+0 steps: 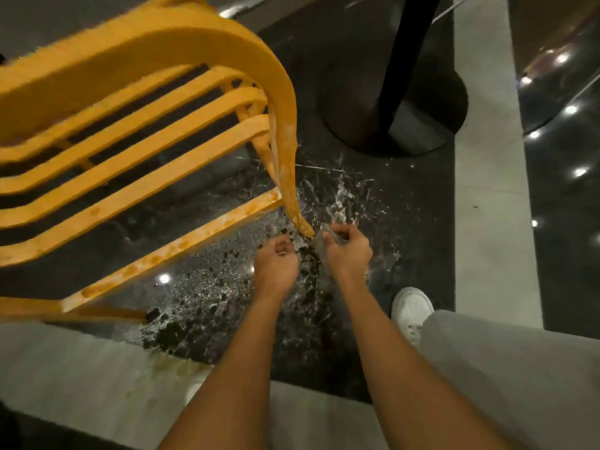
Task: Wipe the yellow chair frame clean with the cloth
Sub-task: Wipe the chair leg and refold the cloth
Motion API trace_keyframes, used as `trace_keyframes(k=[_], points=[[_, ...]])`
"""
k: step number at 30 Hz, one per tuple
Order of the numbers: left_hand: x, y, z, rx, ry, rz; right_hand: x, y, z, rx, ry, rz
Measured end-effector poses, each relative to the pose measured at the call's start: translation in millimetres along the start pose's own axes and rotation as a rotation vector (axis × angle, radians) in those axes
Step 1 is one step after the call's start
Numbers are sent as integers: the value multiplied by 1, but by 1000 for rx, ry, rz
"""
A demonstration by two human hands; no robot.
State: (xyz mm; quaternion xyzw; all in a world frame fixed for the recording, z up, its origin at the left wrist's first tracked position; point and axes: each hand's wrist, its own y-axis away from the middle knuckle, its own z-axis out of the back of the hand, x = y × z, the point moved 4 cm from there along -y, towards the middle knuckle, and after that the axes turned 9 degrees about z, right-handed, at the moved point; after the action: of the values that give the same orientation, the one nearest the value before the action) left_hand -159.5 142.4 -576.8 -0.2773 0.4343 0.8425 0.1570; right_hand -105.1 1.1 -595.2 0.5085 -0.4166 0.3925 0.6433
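My right hand (345, 251) grips the grey cloth (319, 243), mostly hidden, beside the chair (136, 102) leg tip. Left hand (276, 259) curled; contents unclear.

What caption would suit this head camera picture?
Both hands reach down to the foot of a stained yellow chair, right hand gripping a grey cloth.

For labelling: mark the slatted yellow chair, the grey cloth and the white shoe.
slatted yellow chair (156, 43), head view, curved top rail.
grey cloth (319, 246), head view, fold beside right hand.
white shoe (410, 308), head view, upper.
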Motion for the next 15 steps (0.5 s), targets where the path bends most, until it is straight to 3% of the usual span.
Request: trace_keyframes(k=[8, 15], points=[[4, -59, -17, 94, -66, -63, -95, -41, -48, -111, 108, -153], [5, -77, -22, 81, -40, -189, -137, -60, -83, -206, -186, -406]])
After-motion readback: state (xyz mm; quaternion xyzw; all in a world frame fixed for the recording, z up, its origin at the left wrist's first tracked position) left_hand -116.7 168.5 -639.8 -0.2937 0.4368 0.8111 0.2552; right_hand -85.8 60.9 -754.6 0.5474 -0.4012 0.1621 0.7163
